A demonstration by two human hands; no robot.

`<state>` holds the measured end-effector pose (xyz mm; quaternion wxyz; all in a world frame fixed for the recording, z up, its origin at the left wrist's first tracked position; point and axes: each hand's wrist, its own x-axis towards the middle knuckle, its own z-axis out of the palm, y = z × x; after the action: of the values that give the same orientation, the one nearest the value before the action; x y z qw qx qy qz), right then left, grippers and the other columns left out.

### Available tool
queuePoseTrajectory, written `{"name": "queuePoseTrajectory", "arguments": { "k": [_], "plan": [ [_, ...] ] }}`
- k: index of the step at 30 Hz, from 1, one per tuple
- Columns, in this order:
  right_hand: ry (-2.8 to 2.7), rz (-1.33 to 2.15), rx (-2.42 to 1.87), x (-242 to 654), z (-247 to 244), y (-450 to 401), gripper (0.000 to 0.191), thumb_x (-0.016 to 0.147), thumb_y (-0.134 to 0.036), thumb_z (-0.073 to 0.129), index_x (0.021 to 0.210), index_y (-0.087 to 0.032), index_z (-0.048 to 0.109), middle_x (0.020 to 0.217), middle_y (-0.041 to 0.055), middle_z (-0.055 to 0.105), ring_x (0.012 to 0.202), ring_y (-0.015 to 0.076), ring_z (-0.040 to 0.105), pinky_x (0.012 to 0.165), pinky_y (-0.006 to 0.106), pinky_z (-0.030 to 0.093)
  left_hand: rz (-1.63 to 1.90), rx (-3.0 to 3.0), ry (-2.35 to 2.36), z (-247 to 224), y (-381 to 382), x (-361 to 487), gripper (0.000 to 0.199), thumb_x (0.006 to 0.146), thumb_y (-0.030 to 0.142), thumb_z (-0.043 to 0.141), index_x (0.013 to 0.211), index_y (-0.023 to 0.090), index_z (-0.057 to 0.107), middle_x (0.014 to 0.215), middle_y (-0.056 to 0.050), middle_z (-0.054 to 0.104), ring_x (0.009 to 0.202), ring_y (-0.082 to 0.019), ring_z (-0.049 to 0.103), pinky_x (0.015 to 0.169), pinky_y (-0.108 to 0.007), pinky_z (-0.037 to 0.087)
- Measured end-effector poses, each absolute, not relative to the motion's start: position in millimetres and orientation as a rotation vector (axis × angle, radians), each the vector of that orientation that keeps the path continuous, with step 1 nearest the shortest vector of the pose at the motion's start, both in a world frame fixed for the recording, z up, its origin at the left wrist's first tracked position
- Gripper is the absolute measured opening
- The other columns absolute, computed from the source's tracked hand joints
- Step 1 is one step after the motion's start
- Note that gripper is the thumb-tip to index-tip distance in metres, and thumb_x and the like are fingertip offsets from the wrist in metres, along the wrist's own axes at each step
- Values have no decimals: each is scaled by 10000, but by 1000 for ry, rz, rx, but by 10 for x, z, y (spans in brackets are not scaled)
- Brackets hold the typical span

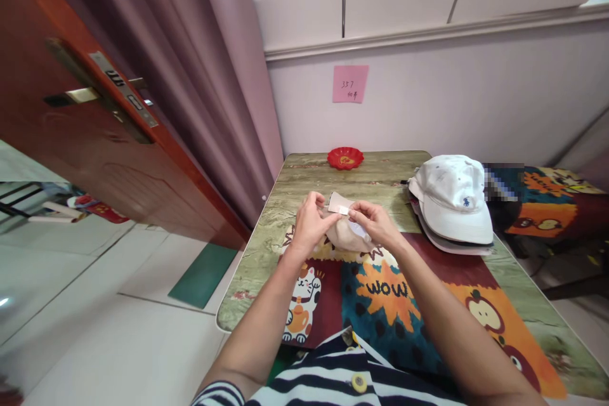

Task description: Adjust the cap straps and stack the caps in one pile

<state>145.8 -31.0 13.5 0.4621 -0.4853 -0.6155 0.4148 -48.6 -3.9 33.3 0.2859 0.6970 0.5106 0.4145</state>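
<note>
Between my hands is a beige cloth item [346,239], its full shape partly hidden by my fingers. A pale strap-like piece with a small white tab [339,204] stands up at its top. My left hand [310,221] pinches the left side of this piece, thumb pointing inward. On the other side, my right hand [375,222] grips the piece near the white tab between thumb and fingers. Both hands are just above the printed mat [380,292]. To the right, a stack of caps with a white cap [451,193] on top rests on the table.
A red scalloped dish [345,158] sits at the back of the wooden-patterned table [252,266]. Behind it, a pink note [351,84] is on the wall. An open door [118,158] and a purple curtain [214,76] stand at the left.
</note>
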Motion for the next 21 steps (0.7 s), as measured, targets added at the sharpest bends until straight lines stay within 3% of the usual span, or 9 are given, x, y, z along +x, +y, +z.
{"name": "queuePoseTrajectory", "arguments": {
  "k": [3,10,21],
  "plan": [
    [-1573,974,-1163,1449,103,-303,311,883,-509,599,808,-212,654,741,5,624,679,160,524,625,275,402,1017,1468,1155,288,-35,-479,441,623,378,868,876,195,556,760,29,604,644,-123,562,607,-250,459],
    [-1567,950,-1210,1396,16,-269,339,890,-526,610,833,-198,675,754,19,654,704,171,568,674,283,441,1133,1238,1035,291,-54,-375,375,606,356,867,707,165,560,619,53,571,550,-76,525,546,-207,420],
    [-1505,969,-1187,1348,-18,-237,341,858,-522,668,838,-185,710,733,21,675,657,160,576,628,273,434,1159,1221,1046,255,-22,-374,361,675,357,806,752,188,497,643,24,659,599,-118,648,608,-223,507]
  ]
}}
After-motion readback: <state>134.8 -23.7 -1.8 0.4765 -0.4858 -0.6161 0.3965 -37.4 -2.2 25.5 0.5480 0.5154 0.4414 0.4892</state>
